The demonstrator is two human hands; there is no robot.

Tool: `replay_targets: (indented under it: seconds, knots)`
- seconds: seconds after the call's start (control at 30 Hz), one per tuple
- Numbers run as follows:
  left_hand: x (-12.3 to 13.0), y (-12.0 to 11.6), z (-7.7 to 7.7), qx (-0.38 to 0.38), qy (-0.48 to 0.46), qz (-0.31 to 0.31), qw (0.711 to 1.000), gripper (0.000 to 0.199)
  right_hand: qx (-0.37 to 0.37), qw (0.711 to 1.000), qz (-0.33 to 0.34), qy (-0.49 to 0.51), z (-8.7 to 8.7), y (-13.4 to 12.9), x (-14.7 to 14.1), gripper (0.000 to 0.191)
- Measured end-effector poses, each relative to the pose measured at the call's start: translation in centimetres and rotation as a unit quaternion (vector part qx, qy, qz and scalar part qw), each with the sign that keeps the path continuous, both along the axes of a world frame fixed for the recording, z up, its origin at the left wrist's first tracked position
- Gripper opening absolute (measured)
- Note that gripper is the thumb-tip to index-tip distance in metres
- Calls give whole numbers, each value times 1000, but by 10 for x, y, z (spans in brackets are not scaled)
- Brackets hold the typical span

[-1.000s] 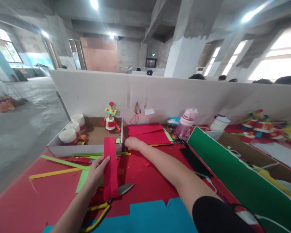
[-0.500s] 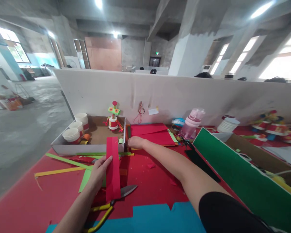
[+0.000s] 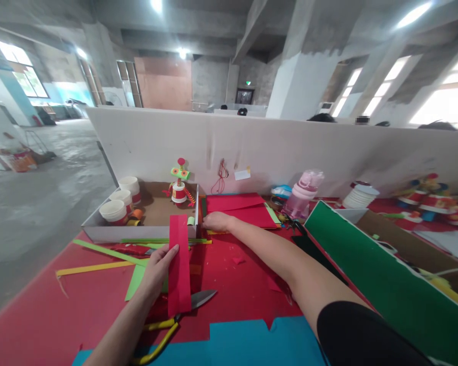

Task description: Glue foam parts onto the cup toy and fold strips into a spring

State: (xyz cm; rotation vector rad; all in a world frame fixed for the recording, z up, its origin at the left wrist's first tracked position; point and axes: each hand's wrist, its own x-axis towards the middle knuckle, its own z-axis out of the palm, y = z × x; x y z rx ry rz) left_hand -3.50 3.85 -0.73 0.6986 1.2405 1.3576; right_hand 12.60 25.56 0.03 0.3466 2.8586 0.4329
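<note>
My left hand (image 3: 161, 262) pinches the left edge of a folded red paper strip (image 3: 179, 284), held upright above the table. Behind the strip's lower end lie yellow-handled scissors (image 3: 204, 299), their blades pointing right. My right hand (image 3: 217, 222) reaches forward to the gap between the cardboard box and a stack of red paper (image 3: 240, 206). Its fingers are closed and point down; what they hold, if anything, is hidden. Green strips (image 3: 109, 251) and a yellow strip (image 3: 99, 268) lie left of my left hand.
A cardboard box (image 3: 118, 234) holds white cups (image 3: 113, 211) and a paper-cup figure (image 3: 178, 193). Blue paper (image 3: 259, 343) covers the near edge. Right of centre are a pink bottle (image 3: 301, 195) and a green-sided box (image 3: 366, 269). A white partition (image 3: 168, 132) stands behind.
My right hand and forearm have shifted very slightly right. The whole view has moved a little, and my left hand still holds the red strip.
</note>
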Motion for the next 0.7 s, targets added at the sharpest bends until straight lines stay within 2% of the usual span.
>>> replay_targets:
  seconds: [0.27, 0.43, 0.53, 0.6, 0.63, 0.7]
  knots:
    - [4, -2, 6, -9, -3, -6, 1000, 40, 6, 1000, -3, 26, -7, -5, -5, 25]
    - [3, -2, 7, -3, 6, -1, 1000, 39, 14, 998, -34, 55, -8, -6, -4, 26]
    - [2, -1, 7, -5, 16, 4, 1000, 39, -7, 988, -81, 135, -6, -4, 11, 26]
    - [1, -1, 7, -9, 16, 2, 1000, 39, -59, 960, -120, 247, -5, -3, 23, 23]
    - [1, -1, 6, -11, 14, 1, 1000, 38, -91, 934, -140, 315, -5, -3, 29, 22]
    - [0, 0, 4, -10, 11, 2, 1000, 35, -160, 860, -187, 447, -5, -4, 40, 22]
